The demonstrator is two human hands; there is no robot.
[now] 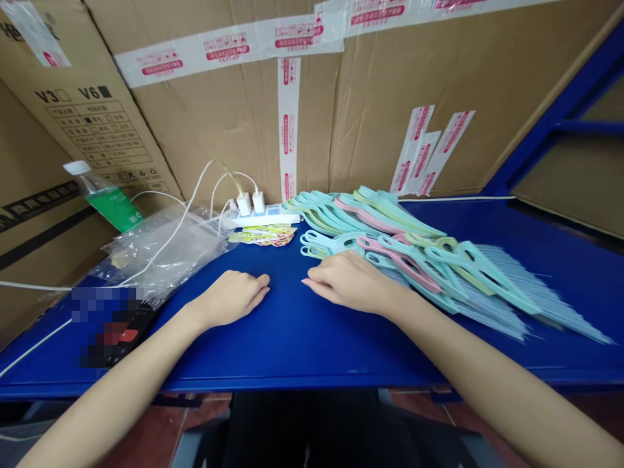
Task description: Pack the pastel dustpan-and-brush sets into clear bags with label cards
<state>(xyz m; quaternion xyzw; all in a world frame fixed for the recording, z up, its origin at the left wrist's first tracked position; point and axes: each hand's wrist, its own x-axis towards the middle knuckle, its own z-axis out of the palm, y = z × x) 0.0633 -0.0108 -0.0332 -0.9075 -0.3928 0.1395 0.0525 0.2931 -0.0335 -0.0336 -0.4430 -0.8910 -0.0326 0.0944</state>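
Both of my hands rest on the blue table [283, 338], a short gap between them. My left hand [234, 298] is curled closed with nothing visible in it, in front of a small pile of yellow and red paper labels [266, 234]. Closed as well, my right hand [348, 279] lies at the left end of a pile of plastic handles with bristle-like strips [468, 273] in light blue, pink and green; no held thing shows. Behind that pile lies a second stack of curved plastic pieces [361, 211].
Clear plastic bags [160, 247] lie at the left, by a green-labelled bottle [110, 201]. A white power strip [268, 218] holds two chargers with cables. A black object [131, 335], partly blurred, sits near my left forearm. Cardboard boxes [219, 110] stand behind.
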